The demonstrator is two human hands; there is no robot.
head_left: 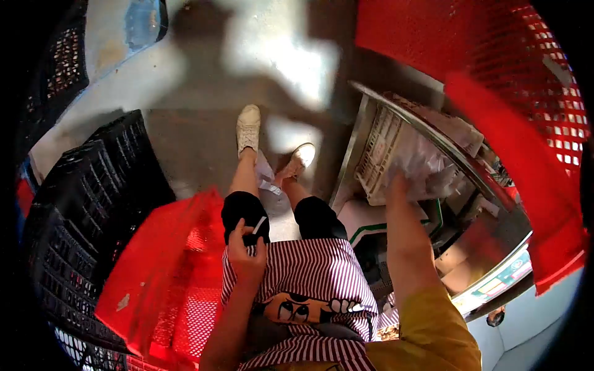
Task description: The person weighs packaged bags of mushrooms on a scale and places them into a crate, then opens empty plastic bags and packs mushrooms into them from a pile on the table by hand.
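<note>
My left hand (246,252) is in front of my lap, with a thin white strip (260,225) pinched between the fingers. My right arm stretches out to the right, and my right hand (397,183) is at a cream plastic crate (371,154) beneath a metal-edged table. Clear plastic bags (427,161) fill much of that crate, and the hand is against or among them. Motion and the bags blur its fingers, so their grip cannot be made out. A striped apron (322,266) covers my lap.
A red crate (154,266) stands at my left, beside stacked black crates (93,198). More red crates (507,105) rise at the upper right. The table's metal edge (427,133) runs above the cream crate. My shoes (249,127) are on the concrete floor (192,142).
</note>
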